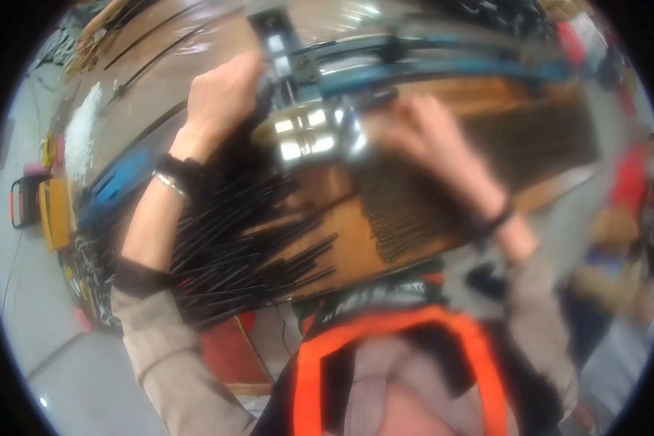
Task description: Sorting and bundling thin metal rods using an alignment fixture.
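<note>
A bench machine with a shiny rounded metal cover (305, 134) stands in the middle, a dark upright part with a metal strip (277, 51) behind it. My left hand (225, 94) is closed in a fist against the left side of this machine; what its fingers grip is hidden. To the right of the cover, my right hand (425, 131) is blurred, with its fingers curled in. Whatever it may hold is too smeared to name. Thin black rods (232, 247) lie in a loose heap below the left wrist. Under my right forearm is a neat row of thin dark rods (407, 225).
Blue rails (450, 73) run rightward from the machine over the wooden bench (349, 225). Along the left bench edge are a blue object (120, 178) and a yellow box (54, 213). A red container (229, 352) sits below the front edge.
</note>
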Demonstrator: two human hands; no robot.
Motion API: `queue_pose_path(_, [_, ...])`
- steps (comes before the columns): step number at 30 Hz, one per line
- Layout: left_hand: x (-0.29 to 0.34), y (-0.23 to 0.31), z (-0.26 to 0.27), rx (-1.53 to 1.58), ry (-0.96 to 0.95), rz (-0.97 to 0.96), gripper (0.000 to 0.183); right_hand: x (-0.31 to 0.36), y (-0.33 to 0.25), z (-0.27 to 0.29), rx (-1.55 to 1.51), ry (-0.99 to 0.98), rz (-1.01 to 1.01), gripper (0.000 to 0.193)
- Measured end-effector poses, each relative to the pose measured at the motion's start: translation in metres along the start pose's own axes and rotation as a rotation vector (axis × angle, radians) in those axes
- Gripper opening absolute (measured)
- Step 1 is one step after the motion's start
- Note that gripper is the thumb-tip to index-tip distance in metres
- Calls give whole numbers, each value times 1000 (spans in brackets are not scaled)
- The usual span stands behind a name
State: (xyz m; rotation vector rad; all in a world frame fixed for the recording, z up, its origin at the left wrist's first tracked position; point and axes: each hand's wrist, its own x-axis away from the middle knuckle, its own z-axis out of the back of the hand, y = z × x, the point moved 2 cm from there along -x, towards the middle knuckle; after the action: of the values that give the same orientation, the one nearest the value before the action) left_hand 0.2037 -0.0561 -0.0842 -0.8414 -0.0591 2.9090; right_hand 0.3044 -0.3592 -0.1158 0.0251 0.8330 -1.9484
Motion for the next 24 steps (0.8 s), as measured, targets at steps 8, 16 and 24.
queue_pose_path(8, [49,-65,15,506,541,-21,50,44,-32,-23,208,-416,320,32])
queue_pose_path(16, [152,61,108,-141,-173,360,20,29,-36,-24,4,-291,292,20])
queue_pose_path(24, [203,74,96,-152,-438,413,16,28,-63,-28,194,-255,331,17])
